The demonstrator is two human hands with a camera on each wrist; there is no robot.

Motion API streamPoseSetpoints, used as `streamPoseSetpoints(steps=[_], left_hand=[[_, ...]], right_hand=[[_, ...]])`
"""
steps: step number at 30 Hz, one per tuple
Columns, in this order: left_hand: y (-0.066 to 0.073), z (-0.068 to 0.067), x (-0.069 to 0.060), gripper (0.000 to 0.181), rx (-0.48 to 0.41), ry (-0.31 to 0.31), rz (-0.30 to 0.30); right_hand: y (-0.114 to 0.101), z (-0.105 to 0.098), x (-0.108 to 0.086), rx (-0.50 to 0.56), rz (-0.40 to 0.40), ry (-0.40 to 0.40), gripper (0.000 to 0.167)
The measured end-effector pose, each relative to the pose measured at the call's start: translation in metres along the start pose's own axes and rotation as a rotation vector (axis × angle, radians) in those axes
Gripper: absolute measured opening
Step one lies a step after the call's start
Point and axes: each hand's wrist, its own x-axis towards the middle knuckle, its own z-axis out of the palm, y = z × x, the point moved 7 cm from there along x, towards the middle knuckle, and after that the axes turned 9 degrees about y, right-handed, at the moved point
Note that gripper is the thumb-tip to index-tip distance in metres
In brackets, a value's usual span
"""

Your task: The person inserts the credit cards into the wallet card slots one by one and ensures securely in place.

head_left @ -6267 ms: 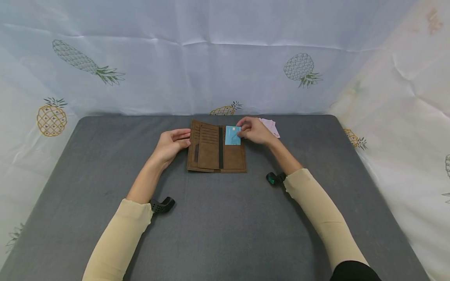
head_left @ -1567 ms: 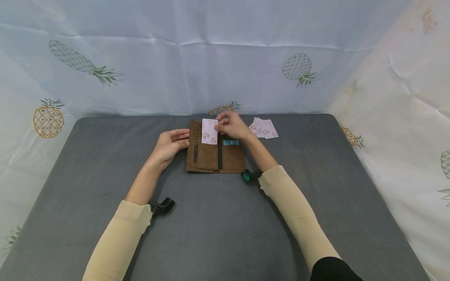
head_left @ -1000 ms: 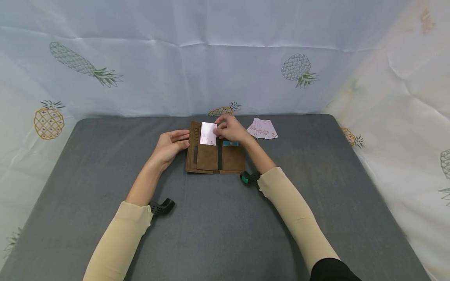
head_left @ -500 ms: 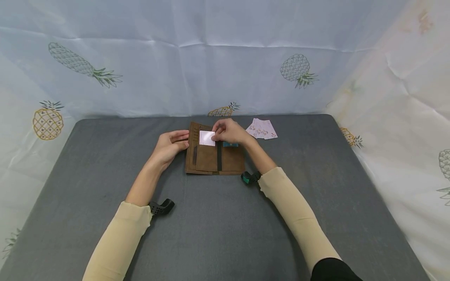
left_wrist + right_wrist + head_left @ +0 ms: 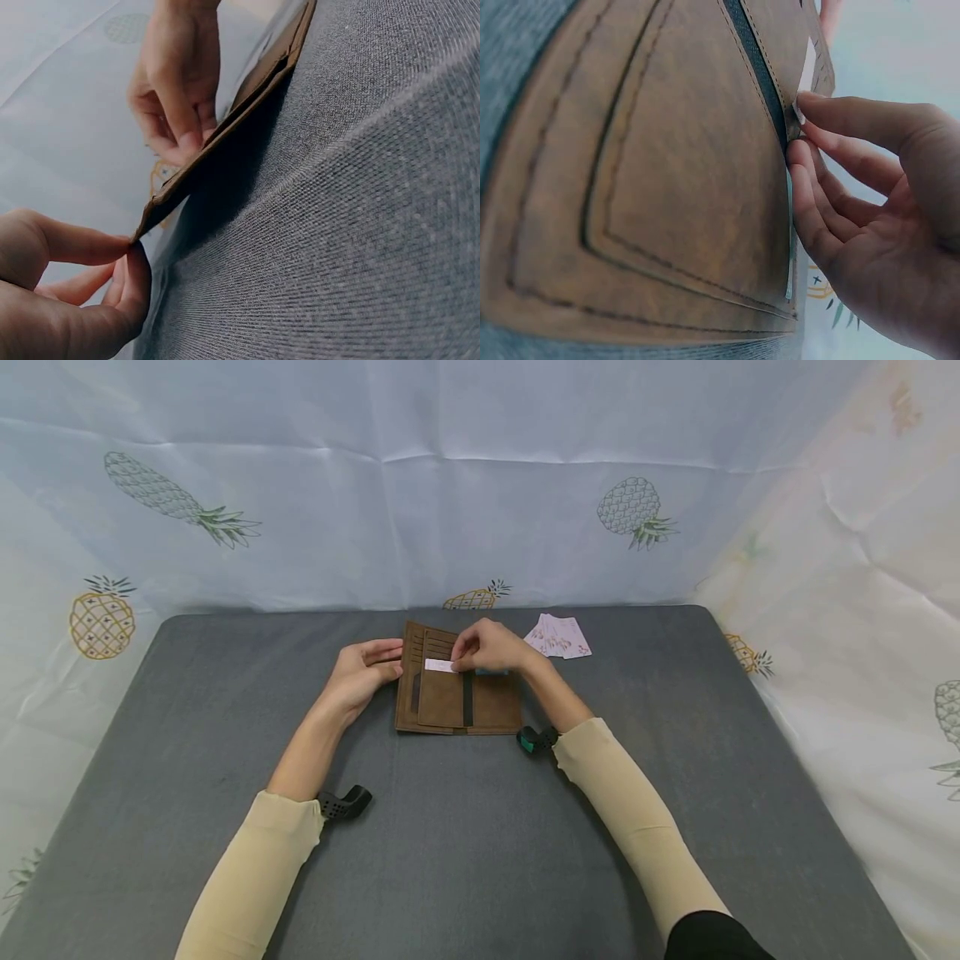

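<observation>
A brown wallet [image 5: 441,697] lies spread on the grey table, its left flap raised a little. My left hand [image 5: 360,672] pinches the flap's outer edge between thumb and fingers, plain in the left wrist view. My right hand [image 5: 487,647] pinches the right end of a pale pink card [image 5: 438,666]. Only a thin strip of that card stands out of a slot in the left half; the slot hides the rest. In the right wrist view the card's white edge [image 5: 808,71] shows by my thumb. A blue card [image 5: 492,672] sits in the right half, mostly covered.
Several pink flowered cards [image 5: 559,636] lie fanned on the grey table [image 5: 465,843], to the right of the wallet. A pineapple-print curtain [image 5: 420,527] hangs behind the table's far edge.
The blue card, earlier in my right hand, now sits in the wallet's right half. My right hand has pushed a pink card down into the left slot. My left hand keeps its place.
</observation>
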Motion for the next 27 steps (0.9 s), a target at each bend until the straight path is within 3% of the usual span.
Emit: streamPoseSetpoints(steps=[6, 14, 27], left_hand=[[0.0, 0.0, 0.0, 0.057, 0.002, -0.002, 0.0], [0.0, 0.0, -0.001, 0.057, 0.006, 0.0, -0.003], [0.0, 0.001, -0.001, 0.058, 0.014, 0.0, -0.008]], right_hand=[[-0.002, -0.01, -0.004, -0.002, -0.014, 0.078, 0.013], [0.013, -0.049, -0.02, -0.01, 0.023, 0.253, 0.018], [0.068, -0.113, -0.058, -0.026, 0.227, 0.524, 0.038]])
